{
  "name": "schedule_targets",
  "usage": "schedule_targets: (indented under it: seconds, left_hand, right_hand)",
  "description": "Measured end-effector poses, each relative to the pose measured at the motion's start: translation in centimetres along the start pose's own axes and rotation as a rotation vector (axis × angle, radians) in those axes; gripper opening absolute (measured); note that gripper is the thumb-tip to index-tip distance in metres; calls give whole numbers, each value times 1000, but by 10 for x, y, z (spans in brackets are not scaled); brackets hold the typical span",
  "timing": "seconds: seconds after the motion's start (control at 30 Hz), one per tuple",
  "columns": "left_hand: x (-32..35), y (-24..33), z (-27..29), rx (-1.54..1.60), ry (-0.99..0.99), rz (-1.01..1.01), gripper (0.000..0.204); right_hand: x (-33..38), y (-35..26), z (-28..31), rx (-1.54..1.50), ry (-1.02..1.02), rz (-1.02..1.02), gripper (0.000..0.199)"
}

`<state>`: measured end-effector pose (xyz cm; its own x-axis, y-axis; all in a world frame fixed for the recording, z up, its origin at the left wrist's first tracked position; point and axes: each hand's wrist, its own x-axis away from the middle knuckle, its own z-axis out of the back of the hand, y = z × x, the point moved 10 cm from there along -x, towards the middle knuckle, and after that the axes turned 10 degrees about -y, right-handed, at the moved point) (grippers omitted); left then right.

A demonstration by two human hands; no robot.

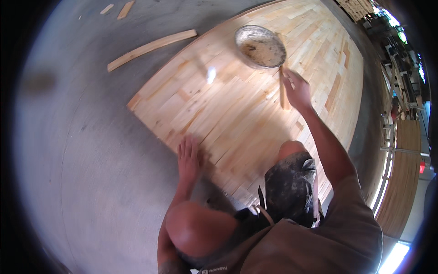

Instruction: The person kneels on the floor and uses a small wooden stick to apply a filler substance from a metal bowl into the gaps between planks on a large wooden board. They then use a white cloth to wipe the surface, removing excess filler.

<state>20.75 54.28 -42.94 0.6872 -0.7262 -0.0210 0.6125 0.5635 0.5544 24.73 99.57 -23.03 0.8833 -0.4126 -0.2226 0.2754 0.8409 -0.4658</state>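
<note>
A large wooden panel (242,114) made of many glued strips lies before me. My left hand (188,157) rests at its near left edge, fingers stretched out flat and holding nothing. Toward the far end sits a round metal bowl (261,48), its inside coated with brownish, grainy residue. A narrow wooden strip (284,93) lies on the panel, partly hidden by the bowl. My right hand (299,91) reaches out beside the strip, close to the bowl's near right rim. Its fingers look apart, slightly blurred; whether they touch the rim or the strip is unclear.
Grey concrete floor (100,150) surrounds the panel. A longer wood strip (150,49) and small offcuts (125,10) lie on it to the far left. My bent knees (200,228) are at the panel's near edge. Tall boards (404,178) stand along the right side.
</note>
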Motion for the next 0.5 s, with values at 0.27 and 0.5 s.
schedule_targets:
  seconds: [0.27,0.5]
  left_hand:
    - [8,5,-16,-91,-61,-54,65]
    - [14,-10,-25,-10,-86,-10,62]
  right_hand:
    - [-187,141,-162,382,-584,-274,42]
    - [-195,146,-209,596,-592,-101,24]
